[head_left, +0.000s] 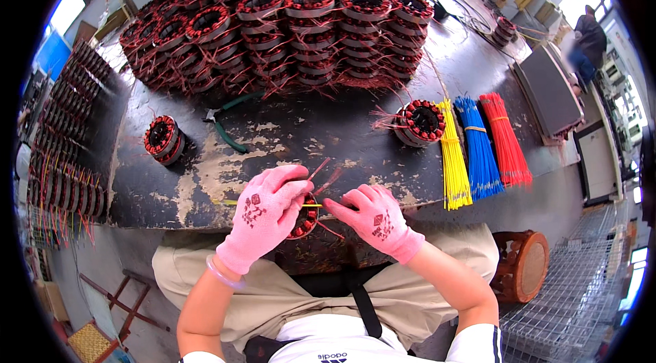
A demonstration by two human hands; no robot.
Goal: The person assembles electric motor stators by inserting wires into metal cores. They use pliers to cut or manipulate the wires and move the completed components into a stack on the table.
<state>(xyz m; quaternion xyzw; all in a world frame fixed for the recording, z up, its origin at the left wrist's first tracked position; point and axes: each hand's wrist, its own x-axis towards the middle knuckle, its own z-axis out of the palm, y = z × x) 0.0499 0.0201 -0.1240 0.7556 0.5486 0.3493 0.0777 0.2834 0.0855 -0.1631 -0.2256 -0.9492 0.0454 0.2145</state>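
A motor stator (305, 224) with red windings lies at the table's front edge, partly under my left hand (265, 216). Pink knit gloves cover both hands. A thin yellow wire (311, 206) crosses over the stator; my left fingers are closed on it, and its other end sticks out left of that hand. At its right end, the fingertips of my right hand (374, 219) pinch together on the wire. Reddish lead wires (331, 180) stick up from the stator between the hands. What lies beneath the left palm is hidden.
Stacked stators (307, 28) fill the table's back. Single stacks stand left (164, 139) and right (420, 122). Green-handled pliers (229, 137) lie between. Yellow (452, 158), blue (480, 148) and red wire bundles (506, 141) lie right. A wooden stool (521, 266) stands beside me.
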